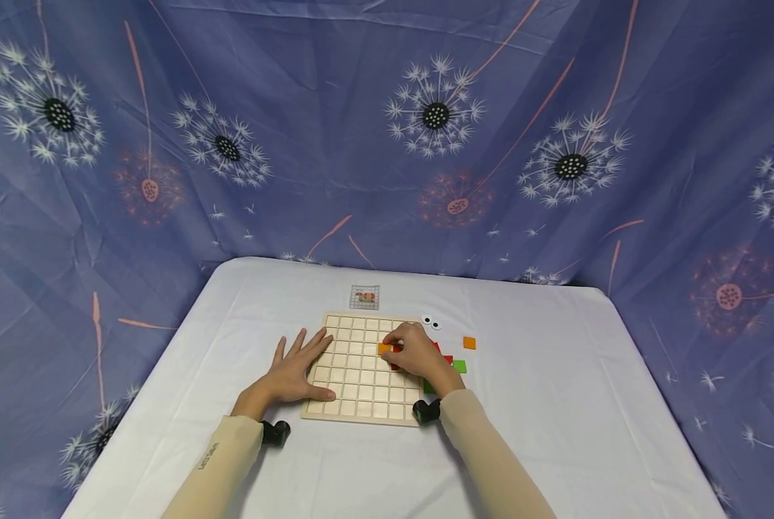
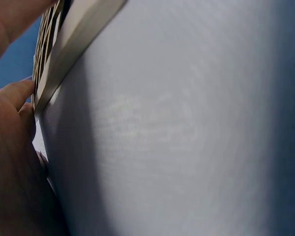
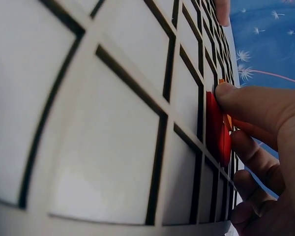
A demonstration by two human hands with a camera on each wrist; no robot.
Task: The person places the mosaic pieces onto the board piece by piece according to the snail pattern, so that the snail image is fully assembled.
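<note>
A pale wooden grid board (image 1: 361, 395) lies on the white cloth. My left hand (image 1: 294, 371) rests at its left side with fingers spread, fingertips and thumb on the board's edge. Over the right part of the grid, my right hand (image 1: 415, 352) pinches an orange square tile (image 1: 384, 349) between thumb and forefinger. Right beside that tile, red tiles (image 3: 216, 130) sit in the grid, partly covered by the hand. A green piece (image 1: 429, 387) shows under the right wrist, at the board's right edge.
Beyond the board lies a small picture card (image 1: 365, 297) with a grid pattern. Two googly eyes (image 1: 432, 322) are by the board's upper right corner. A loose orange tile (image 1: 469, 343), a green tile (image 1: 460, 367) and red tiles (image 1: 448, 359) lie to the right.
</note>
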